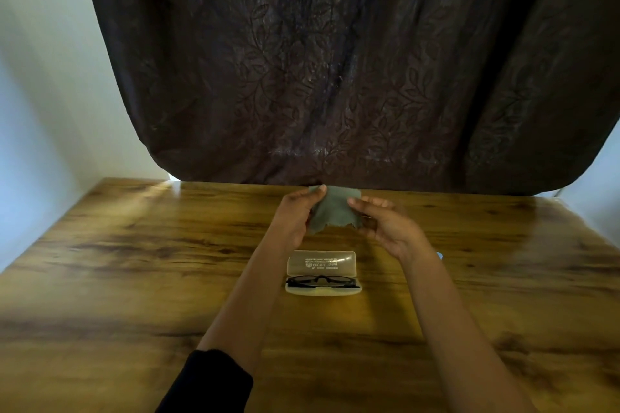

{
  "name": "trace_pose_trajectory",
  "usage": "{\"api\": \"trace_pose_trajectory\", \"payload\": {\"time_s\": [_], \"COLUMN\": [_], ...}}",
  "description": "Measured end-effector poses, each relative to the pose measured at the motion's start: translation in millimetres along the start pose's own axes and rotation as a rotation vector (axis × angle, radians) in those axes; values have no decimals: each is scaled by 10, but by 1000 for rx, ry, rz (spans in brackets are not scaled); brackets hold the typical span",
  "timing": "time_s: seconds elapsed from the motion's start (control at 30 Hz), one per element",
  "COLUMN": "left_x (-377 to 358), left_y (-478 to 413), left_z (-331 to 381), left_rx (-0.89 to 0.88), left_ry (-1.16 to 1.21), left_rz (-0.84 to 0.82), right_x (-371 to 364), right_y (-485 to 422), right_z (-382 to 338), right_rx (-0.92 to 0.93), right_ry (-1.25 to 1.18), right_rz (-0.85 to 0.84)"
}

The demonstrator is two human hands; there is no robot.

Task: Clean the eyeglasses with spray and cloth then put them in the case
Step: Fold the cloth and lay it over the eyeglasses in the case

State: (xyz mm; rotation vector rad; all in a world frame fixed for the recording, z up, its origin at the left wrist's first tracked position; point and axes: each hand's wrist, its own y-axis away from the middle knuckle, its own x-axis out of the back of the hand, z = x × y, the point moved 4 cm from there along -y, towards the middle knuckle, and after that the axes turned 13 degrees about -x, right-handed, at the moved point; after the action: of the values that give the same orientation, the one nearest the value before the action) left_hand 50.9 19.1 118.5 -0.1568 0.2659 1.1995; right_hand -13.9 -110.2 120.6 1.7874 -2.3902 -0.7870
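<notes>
A grey cleaning cloth [332,211] hangs spread out above the table, beyond the case. My left hand [297,214] pinches its upper left corner between thumb and fingers. My right hand [385,223] grips the cloth's right edge. Below my hands a cream eyeglass case [322,261] lies open on the wooden table [134,261], lid tilted back. Black-framed eyeglasses [322,281] lie folded in the case's lower half. A small pale blue object [440,255] peeks out behind my right forearm; what it is I cannot tell.
A dark brown leaf-patterned curtain [335,60] hangs behind the table's far edge. White walls stand at the left and far right. The table surface extends wide on both sides of the case.
</notes>
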Motion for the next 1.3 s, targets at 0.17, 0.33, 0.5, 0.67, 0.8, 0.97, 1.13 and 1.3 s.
{"api": "trace_pose_trajectory", "payload": {"time_s": [0.17,0.33,0.5,0.67,0.8,0.97,1.13,1.3], "left_x": [-46,-3,-49,-92,-37,-69,-130,-97], "left_y": [63,49,56,43,29,38,63,69], "left_z": [39,1,78,122,103,93,101,106], "left_rx": [93,68,-127,-217,-221,-205,-170,-170], "left_ry": [64,-56,-208,-253,-242,-242,-305,-285], "left_rz": [-92,-142,-228,-224,-187,-203,-235,-200], "right_x": [78,50,-17,-94,31,72,12,79], "right_y": [24,73,141,207,191,195,209,218], "right_z": [-26,-106,-198,-251,-238,-232,-236,-223], "right_rx": [-5,81,243,403,364,399,501,456], "right_ry": [-94,5,350,521,451,431,635,501], "right_rz": [107,66,51,18,138,213,242,315]}}
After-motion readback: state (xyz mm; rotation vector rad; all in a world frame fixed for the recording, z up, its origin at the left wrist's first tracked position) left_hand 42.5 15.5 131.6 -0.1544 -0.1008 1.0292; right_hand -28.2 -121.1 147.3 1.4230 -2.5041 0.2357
